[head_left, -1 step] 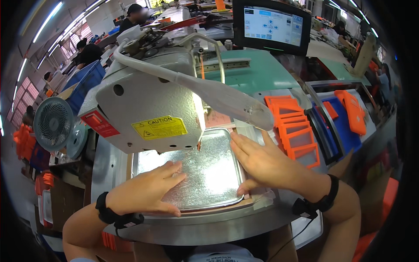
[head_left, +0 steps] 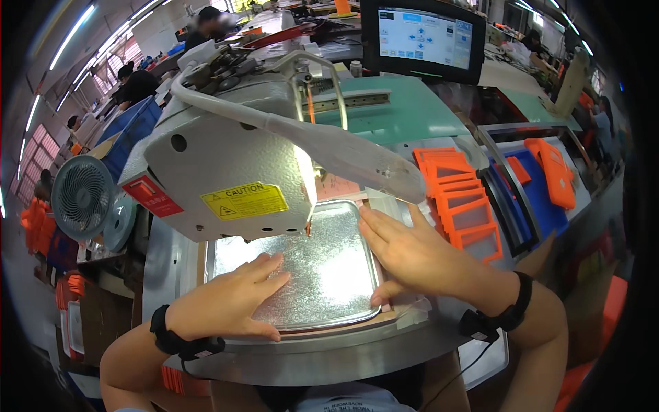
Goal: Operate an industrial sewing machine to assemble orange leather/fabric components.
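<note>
A shiny silver foil-faced panel (head_left: 326, 275) with rounded corners lies flat on the metal work plate under the head of a grey sewing machine (head_left: 220, 161). My left hand (head_left: 237, 295) rests palm down on the panel's left and near part, fingers stretched and spread. Along the right edge lies my right hand (head_left: 405, 247), its fingers extended and its thumb at the near right corner. Neither hand grips anything. The machine's needle area (head_left: 308, 226) hangs over the panel's far part, lit by a lamp. The panel's far left part is hidden beneath the machine head.
Several orange mesh frames (head_left: 467, 206) lie overlapping to the right, with a blue tray (head_left: 528, 192) beyond them. A screen (head_left: 424, 41) stands at the back. A fan (head_left: 84, 196) and a blue crate (head_left: 134, 130) are at the left. A clear plastic-wrapped lamp arm (head_left: 343, 154) crosses above my hands.
The view has shifted very slightly. Both hands stay in the same place on the panel, and the panel has not visibly moved.
</note>
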Demonstrator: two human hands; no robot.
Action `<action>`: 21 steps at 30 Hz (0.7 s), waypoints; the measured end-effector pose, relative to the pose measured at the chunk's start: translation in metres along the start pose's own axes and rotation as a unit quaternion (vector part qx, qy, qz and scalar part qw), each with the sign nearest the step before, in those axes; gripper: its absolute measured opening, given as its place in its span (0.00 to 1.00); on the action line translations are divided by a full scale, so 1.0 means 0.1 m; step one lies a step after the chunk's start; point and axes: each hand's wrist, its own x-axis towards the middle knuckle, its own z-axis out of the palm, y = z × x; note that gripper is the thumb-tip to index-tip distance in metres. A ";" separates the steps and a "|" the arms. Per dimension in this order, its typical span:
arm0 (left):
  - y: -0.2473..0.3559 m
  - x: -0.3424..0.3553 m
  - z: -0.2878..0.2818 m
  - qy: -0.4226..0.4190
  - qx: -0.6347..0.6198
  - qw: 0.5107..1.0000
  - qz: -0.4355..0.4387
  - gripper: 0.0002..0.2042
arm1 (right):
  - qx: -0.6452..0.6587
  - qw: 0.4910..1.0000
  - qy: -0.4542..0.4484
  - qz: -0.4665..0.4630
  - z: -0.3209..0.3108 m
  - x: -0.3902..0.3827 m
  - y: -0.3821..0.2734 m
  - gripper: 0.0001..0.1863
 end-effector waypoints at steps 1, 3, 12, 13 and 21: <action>0.02 0.02 0.00 -0.008 0.003 1.000 -0.011 0.42 | 0.005 1.000 -0.009 0.005 -0.02 0.02 0.00 0.60; 0.03 0.05 0.03 -0.015 0.001 1.000 -0.025 0.44 | 0.022 1.000 -0.017 0.002 -0.04 0.03 0.02 0.61; 0.12 0.07 0.03 -0.034 -0.065 0.994 -0.081 0.43 | -0.004 0.987 -0.157 -0.013 -0.19 0.27 0.31 0.27; 0.12 0.05 0.04 -0.027 -0.076 0.993 -0.083 0.42 | 0.043 0.993 -0.113 -0.011 -0.20 0.24 0.28 0.26; 0.23 0.06 0.05 -0.021 -0.065 0.993 -0.091 0.42 | -0.023 0.987 -0.156 -0.031 -0.34 0.25 0.01 0.31</action>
